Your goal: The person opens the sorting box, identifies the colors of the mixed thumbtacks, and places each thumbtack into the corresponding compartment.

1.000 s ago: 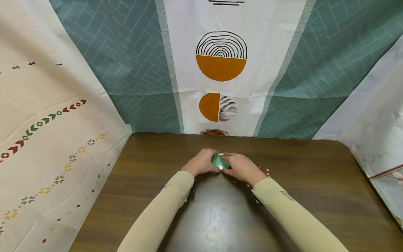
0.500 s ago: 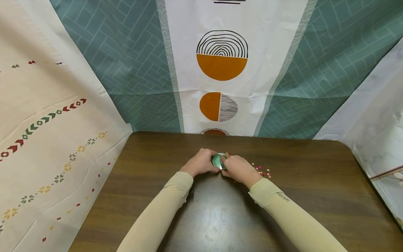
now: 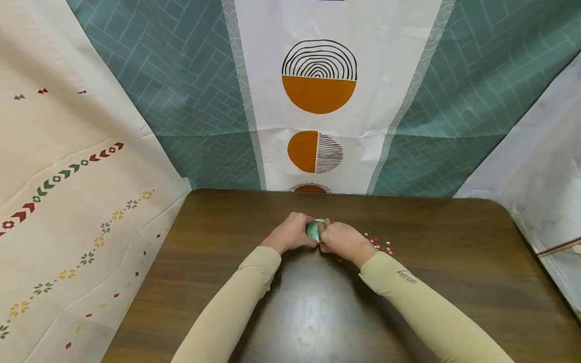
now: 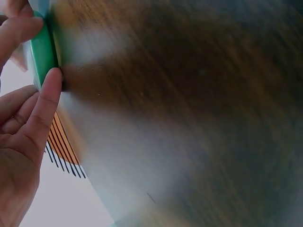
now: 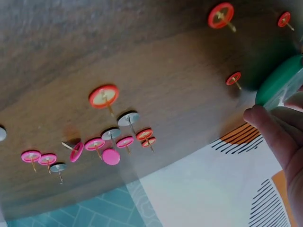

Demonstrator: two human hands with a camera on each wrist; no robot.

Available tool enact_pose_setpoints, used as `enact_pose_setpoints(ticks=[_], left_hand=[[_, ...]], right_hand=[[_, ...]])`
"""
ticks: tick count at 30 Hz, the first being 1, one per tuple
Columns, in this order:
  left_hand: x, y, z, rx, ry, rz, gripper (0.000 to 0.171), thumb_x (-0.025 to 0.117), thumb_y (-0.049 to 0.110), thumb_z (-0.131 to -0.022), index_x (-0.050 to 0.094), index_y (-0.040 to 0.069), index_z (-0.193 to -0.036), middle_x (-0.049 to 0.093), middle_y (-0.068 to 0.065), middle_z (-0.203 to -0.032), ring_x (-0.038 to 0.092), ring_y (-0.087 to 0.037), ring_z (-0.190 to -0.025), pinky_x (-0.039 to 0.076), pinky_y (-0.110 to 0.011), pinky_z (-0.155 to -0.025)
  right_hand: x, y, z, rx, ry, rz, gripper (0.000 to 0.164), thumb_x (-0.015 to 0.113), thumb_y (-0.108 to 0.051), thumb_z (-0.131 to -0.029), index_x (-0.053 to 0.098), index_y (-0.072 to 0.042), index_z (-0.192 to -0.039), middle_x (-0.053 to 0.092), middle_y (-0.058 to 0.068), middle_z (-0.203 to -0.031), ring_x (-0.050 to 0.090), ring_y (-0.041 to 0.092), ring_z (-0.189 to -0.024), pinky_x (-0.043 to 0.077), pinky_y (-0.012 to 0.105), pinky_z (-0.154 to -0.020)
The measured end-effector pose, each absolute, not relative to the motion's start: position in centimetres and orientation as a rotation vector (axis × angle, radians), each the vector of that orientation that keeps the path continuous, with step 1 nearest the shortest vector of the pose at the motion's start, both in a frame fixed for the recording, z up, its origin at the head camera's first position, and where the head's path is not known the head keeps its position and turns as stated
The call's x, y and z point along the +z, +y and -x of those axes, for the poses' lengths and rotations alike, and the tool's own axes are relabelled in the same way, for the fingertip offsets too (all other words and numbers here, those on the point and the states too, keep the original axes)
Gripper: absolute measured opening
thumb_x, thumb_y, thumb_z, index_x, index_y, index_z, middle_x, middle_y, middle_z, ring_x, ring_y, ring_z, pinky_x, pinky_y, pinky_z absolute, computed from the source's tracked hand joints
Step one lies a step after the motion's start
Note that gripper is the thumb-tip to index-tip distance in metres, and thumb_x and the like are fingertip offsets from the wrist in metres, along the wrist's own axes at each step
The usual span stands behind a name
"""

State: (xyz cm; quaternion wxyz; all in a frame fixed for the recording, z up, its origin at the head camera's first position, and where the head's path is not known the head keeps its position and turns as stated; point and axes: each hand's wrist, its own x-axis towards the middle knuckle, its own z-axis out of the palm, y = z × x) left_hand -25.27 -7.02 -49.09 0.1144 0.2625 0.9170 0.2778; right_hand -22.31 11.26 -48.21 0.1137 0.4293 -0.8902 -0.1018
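Note:
A small round green container [image 3: 312,231] with a shiny top lies between both hands near the middle of the table. The left hand [image 3: 289,234] holds it from the left, thumb and fingers spread around its side; in the left wrist view a fingertip presses the green rim [image 4: 45,54]. From the right, the right hand [image 3: 343,242] grips the opposite edge, with its thumb on the near side and the index finger bent over the top. The right wrist view shows a clear part above the green wall [image 5: 279,80]. The palm side of the right hand is hidden in the head view.
Several thumbtacks lie loose right of the hands, most with points up: red ones [image 5: 103,96], pink ones [image 5: 111,156] and silver ones [image 5: 128,118]. The brown wooden table [image 3: 227,222] meets a patterned cloth [image 3: 213,101] at its back edge.
The right hand has shifted slightly left and its index finger has curled over the container's top, uncovering more thumbtacks beside the wrist. The left hand keeps its hold.

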Motion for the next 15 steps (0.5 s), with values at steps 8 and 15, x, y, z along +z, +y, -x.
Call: enact_pose_setpoints(ticks=[8,15], left_hand=[[-49.05,-6.86,25.22,0.794,2.685,-0.798,0.037,0.076,0.03,-0.07,0.064,0.013,-0.1,0.06,0.007,-0.086,0.052,-0.008,-0.07,0.044,-0.019,-0.06],[-48.88,-6.86,25.16,0.767,2.699,-0.795,0.031,0.076,0.03,-0.07,0.064,0.015,-0.095,0.059,0.007,-0.081,0.051,-0.008,-0.068,0.043,-0.019,-0.058]], right_hand=[[-48.59,11.4,22.72,-0.258,-2.596,-1.299,0.041,0.063,-0.029,-0.085,0.06,0.005,-0.107,0.062,0.021,-0.095,0.055,0.014,-0.058,0.047,0.024,-0.053],[-48.46,11.35,22.79,-0.29,-2.595,-1.312,0.043,0.063,-0.031,-0.085,0.061,0.004,-0.109,0.062,0.02,-0.095,0.054,0.014,-0.056,0.047,0.024,-0.052]])
